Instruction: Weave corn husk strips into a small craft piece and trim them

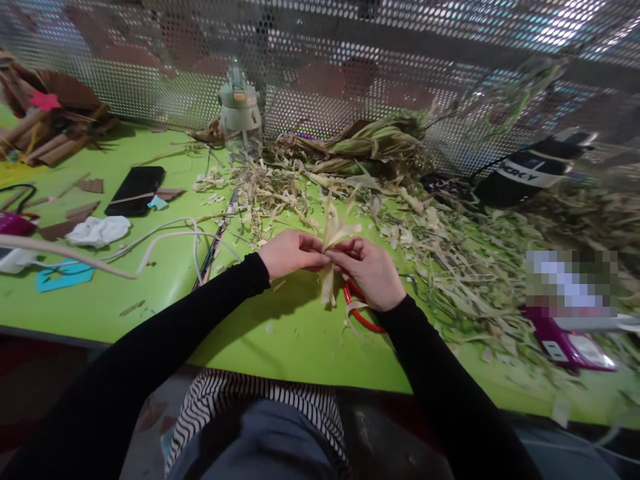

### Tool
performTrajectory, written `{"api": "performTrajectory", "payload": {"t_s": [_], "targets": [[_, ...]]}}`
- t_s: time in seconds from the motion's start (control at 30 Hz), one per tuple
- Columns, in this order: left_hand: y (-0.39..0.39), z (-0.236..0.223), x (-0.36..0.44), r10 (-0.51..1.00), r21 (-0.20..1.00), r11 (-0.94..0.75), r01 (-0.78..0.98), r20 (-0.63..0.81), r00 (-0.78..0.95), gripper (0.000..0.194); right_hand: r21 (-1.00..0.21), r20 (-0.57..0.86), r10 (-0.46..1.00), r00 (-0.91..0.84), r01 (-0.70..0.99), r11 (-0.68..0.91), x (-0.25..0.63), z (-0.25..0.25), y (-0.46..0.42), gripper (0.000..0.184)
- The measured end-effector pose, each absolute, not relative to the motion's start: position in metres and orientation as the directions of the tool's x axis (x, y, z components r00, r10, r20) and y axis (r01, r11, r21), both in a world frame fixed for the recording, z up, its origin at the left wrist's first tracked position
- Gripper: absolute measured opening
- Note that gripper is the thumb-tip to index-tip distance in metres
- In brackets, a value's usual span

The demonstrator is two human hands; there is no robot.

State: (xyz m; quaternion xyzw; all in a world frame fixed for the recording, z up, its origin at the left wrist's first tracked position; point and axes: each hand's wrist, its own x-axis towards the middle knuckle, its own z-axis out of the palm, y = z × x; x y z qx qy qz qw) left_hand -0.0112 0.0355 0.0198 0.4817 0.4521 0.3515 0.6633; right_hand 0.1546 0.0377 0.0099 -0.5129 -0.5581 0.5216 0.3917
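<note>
Between my two hands is a pale bundle of dried corn husk [334, 230], pinched at its middle. Its strips fan out above my fingers and a shorter tail hangs below. My left hand [291, 253] grips it from the left, thumb and fingers closed. From the right, my right hand [367, 270] pinches the same spot, its fingertips almost meeting the left ones. Red-handled scissors [370, 324] lie on the green table under my right hand, their blades hidden. A curled husk strip [354, 308] hangs or lies near the red handle; I cannot tell which.
Husk scraps [450, 267] spread over the right side of the green table [280, 347]. A water bottle [241, 120] and a husk pile [375, 143] stand by the mesh panel. Leftward are a phone [136, 190], crumpled tissue [97, 231] and white cable [165, 235]; rightward, a black bottle [530, 170].
</note>
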Motion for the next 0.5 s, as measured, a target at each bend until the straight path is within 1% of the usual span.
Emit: {"api": "performTrajectory", "payload": {"t_s": [0.1, 0.2, 0.27, 0.4, 0.5], "targets": [[0.0361, 0.0149, -0.0101, 0.915, 0.966, 0.259, 0.002, -0.246, 0.321, 0.006, -0.982, -0.104, 0.980, -0.169, 0.171, -0.075, 0.1546, 0.0091, 0.0372, 0.027], [0.0365, 0.0134, -0.0096, 0.919, 0.963, 0.270, 0.006, -0.259, 0.296, 0.010, -0.986, -0.081, 0.979, -0.185, 0.159, -0.051, 0.1549, 0.0074, 0.0367, 0.025], [0.0365, 0.0145, -0.0100, 0.915, 0.956, 0.294, -0.018, -0.276, 0.295, 0.011, -0.988, -0.031, 0.980, -0.198, 0.156, 0.000, 0.1549, 0.0060, 0.0364, 0.024], [0.0373, 0.0172, -0.0114, 0.868, 0.901, 0.421, -0.109, -0.365, 0.337, 0.009, -0.969, 0.129, 0.966, -0.225, 0.180, 0.171, 0.1549, 0.0050, 0.0356, 0.018], [0.0378, 0.0170, -0.0113, 0.856, 0.887, 0.439, -0.143, -0.365, 0.366, 0.008, -0.955, 0.157, 0.954, -0.255, 0.206, 0.212, 0.1552, 0.0062, 0.0349, 0.011]]}}
